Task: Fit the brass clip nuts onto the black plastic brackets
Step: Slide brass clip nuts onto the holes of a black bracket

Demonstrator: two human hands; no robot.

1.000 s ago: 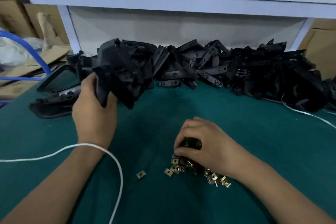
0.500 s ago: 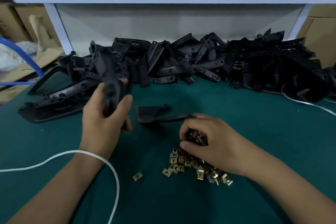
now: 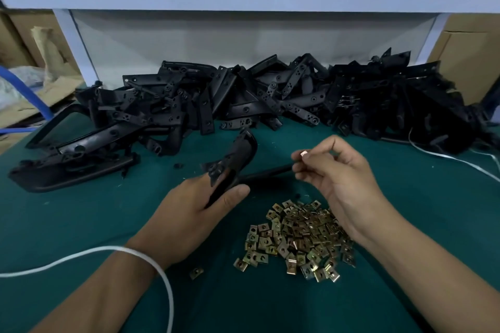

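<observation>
head view, places given from the heap of brass clip nuts on the green mat. left hand: up-left of heap, thumb and fingers curled around a curved black bracket standing above it. right hand: above heap, fingertips pinching one clip nut. second bracket: flat on the mat between the hands. bracket pile: behind heap, along the back. stray nut: left of heap. white cord: across left wrist.

A heap of brackets is piled along the back of the counter; clip nuts are heaped in front, a cable laid to their left
</observation>
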